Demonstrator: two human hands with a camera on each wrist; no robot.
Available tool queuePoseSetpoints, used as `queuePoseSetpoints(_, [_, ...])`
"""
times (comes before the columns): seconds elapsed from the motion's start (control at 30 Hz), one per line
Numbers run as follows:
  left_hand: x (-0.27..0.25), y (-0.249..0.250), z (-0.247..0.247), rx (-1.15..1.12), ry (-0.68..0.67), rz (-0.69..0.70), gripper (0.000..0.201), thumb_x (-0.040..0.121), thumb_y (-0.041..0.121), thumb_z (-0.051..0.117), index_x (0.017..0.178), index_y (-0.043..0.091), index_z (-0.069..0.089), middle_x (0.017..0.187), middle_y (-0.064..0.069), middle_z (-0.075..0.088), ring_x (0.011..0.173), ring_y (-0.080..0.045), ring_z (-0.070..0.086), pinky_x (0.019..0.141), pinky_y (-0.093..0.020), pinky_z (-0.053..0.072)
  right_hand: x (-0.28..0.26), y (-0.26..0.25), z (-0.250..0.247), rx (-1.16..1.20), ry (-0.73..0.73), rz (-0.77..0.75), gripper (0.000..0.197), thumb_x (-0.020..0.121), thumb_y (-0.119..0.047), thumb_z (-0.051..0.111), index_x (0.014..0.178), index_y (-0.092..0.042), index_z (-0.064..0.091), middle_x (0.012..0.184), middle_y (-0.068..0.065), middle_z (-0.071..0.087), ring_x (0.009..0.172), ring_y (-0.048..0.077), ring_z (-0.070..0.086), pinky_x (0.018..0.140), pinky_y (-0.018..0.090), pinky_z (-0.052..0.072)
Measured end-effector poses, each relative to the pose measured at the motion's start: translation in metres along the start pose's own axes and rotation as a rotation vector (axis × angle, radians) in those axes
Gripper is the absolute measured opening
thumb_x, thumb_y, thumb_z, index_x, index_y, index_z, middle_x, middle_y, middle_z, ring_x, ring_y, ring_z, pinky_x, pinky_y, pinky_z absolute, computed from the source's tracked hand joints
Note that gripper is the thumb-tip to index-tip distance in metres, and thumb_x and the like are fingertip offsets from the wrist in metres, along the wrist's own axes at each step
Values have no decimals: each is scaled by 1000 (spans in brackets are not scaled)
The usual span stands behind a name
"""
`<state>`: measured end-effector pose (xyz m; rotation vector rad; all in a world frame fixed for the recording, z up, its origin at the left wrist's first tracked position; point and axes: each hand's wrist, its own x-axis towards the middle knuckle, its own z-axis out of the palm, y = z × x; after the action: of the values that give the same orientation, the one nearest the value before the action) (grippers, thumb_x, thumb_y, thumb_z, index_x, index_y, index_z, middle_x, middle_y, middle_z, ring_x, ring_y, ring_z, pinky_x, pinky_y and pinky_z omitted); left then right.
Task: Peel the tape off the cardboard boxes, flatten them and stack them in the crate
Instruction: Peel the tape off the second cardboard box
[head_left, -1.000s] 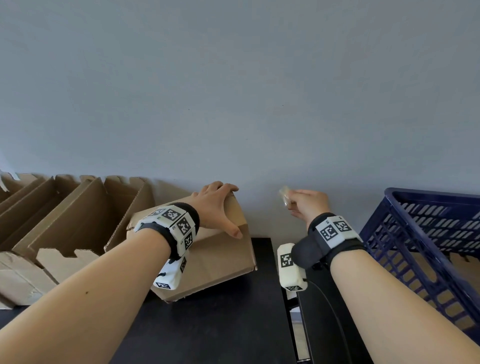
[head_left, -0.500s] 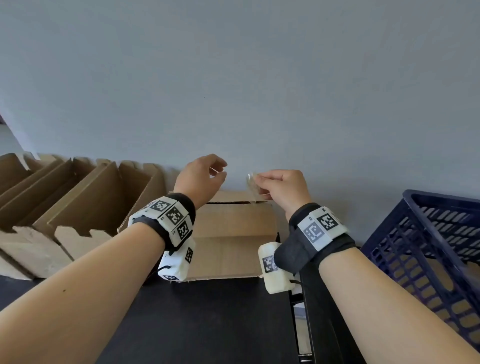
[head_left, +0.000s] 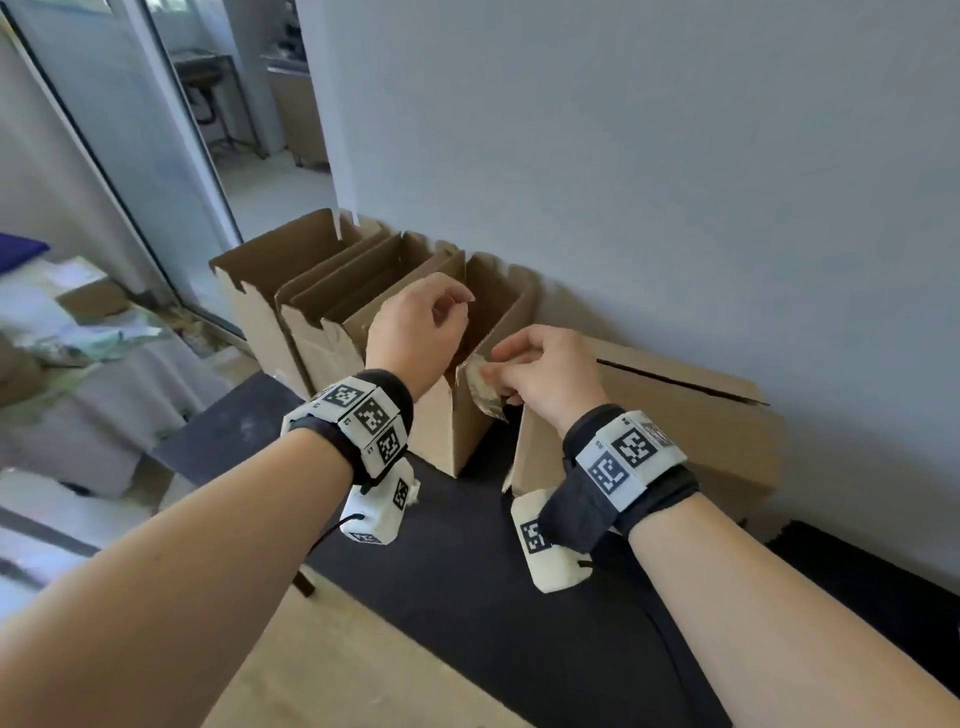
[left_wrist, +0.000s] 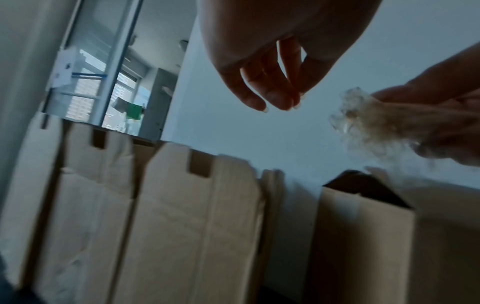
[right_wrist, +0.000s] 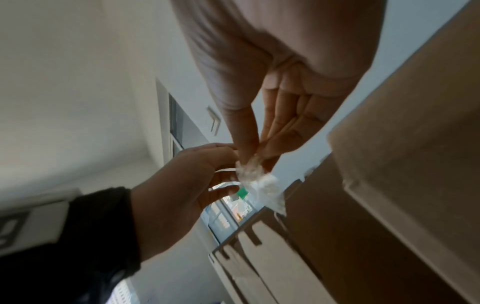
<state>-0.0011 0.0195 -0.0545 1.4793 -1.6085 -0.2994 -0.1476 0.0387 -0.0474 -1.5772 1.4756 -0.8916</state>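
My right hand (head_left: 493, 366) pinches a crumpled wad of clear tape (head_left: 484, 387) between thumb and fingers, just above the near corner of an open cardboard box (head_left: 457, 431). In the right wrist view the tape wad (right_wrist: 259, 179) hangs from those fingertips. My left hand (head_left: 457, 309) hovers a little to the left over the same open box, fingers loosely curled, holding nothing; its fingertips (left_wrist: 272, 100) are close to the tape wad (left_wrist: 363, 123) without touching it. A closed brown box (head_left: 675, 415) lies behind my right wrist against the wall.
Several open cardboard boxes (head_left: 332, 280) stand in a row along the wall on the black table (head_left: 467, 582). The table's left edge drops to a wooden floor (head_left: 337, 665). A glass door (head_left: 156, 156) and clutter are at the left.
The view has swung left and the blue crate has left the frame. My left hand came off the closed box. Both hands moved over the open boxes, the right still carrying the tape.
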Motion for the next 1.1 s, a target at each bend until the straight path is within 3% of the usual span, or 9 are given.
queuePoseSetpoints(0.07, [-8,-21,-11,15,4,-30,8,91,25,55,90,23,63,75,9,59,71,-8,55,67,-27,51,0,2,23,-47,-47,-9,11,75,-21,79,72,-20,68,72,-2,69,62,12,65,66,28,58])
queuePoseSetpoints(0.17, [-16,-57,-21,34,-38,-115,22,91,31,56,74,17,62,66,1,59,65,-16,56,63,-34,50,3,8,59,-175,-101,-15,6,77,-22,77,79,-19,73,78,-5,69,72,12,64,74,31,55])
queuePoseSetpoints(0.33, [-31,-114,-24,82,-243,-212,34,87,25,53,64,0,56,61,-15,58,55,-26,50,58,-41,50,13,31,115,-362,-157,37,4,80,-18,73,81,-16,75,84,-2,72,80,14,62,76,24,49])
queuePoseSetpoints(0.5, [-30,-165,-15,91,-515,-360,29,80,24,52,58,6,60,53,-2,54,54,-20,48,57,-35,48,20,61,166,-507,-238,114,9,82,-18,67,84,-18,76,89,3,73,90,21,64,83,30,53])
queuePoseSetpoints(0.7, [-33,-204,1,35,-963,-518,14,85,19,53,77,11,62,60,0,64,48,-14,58,51,-22,51,29,89,198,-609,-225,228,18,87,-15,59,94,-16,76,97,5,72,94,25,64,81,27,51])
queuePoseSetpoints(0.8, [-34,-216,10,4,-1115,-520,6,80,15,55,80,13,61,68,-4,70,58,-16,65,61,-26,56,32,95,205,-659,-228,270,20,90,-16,57,98,-16,75,102,5,71,97,25,63,83,29,50])
queuePoseSetpoints(0.93, [-33,-221,22,13,-1233,-492,11,79,14,56,86,12,65,76,-9,74,72,-22,71,68,-26,59,35,97,210,-705,-261,317,20,88,-14,57,99,-17,74,103,5,70,99,25,62,82,30,50])
queuePoseSetpoints(1.1, [-31,-224,33,99,-1274,-468,20,81,7,55,95,5,70,86,-9,74,61,-14,65,66,-22,57,36,93,219,-824,-297,308,17,87,-8,55,97,-13,67,105,7,64,101,27,61,79,32,49])
